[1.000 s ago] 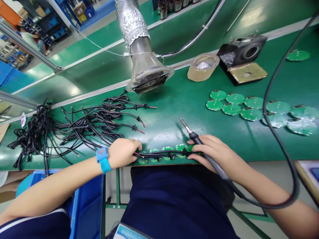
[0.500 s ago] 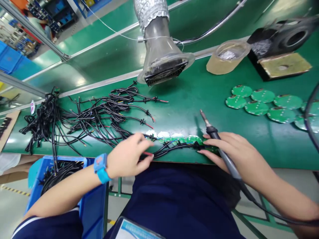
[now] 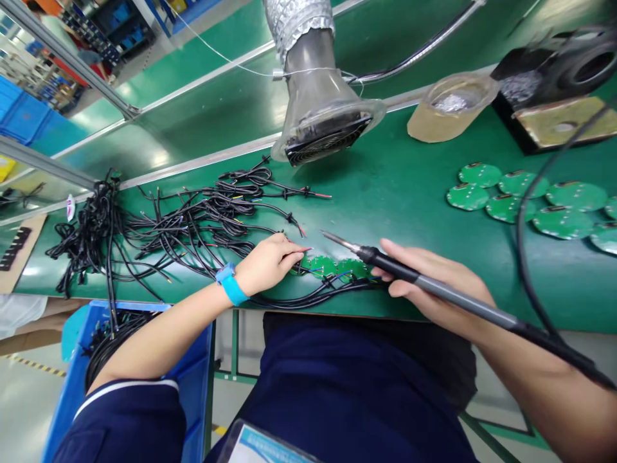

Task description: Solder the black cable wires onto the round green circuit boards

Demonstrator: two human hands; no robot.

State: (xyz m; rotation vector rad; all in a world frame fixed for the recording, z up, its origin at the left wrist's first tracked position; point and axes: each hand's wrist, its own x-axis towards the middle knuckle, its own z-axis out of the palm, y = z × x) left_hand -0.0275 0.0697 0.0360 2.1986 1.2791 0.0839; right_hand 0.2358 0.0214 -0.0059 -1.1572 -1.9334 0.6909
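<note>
My left hand (image 3: 267,262), a blue watch on its wrist, pinches a black cable near its red-tipped wire end (image 3: 305,249). Just right of those fingers lies a row of round green circuit boards (image 3: 324,265) close to the table's front edge. Black cables (image 3: 308,299) run in front of the boards. My right hand (image 3: 441,283) grips a soldering iron (image 3: 434,287) loosely between thumb and fingers. Its bare metal tip points left, above the boards and a little right of the red wire. Part of the board row is hidden behind the iron and my right fingers.
Tangled black cables (image 3: 193,218) spread over the left of the green table. A fume extractor hood (image 3: 328,122) hangs overhead. At the right are more round boards (image 3: 518,207), a cardboard-coloured tub (image 3: 443,119) and a yellow sponge (image 3: 563,122). A blue bin (image 3: 193,386) stands below left.
My left hand has moved up to the cables behind the boards and now pinches a red-tipped wire end. The soldering iron has swung from pointing up to pointing left.
</note>
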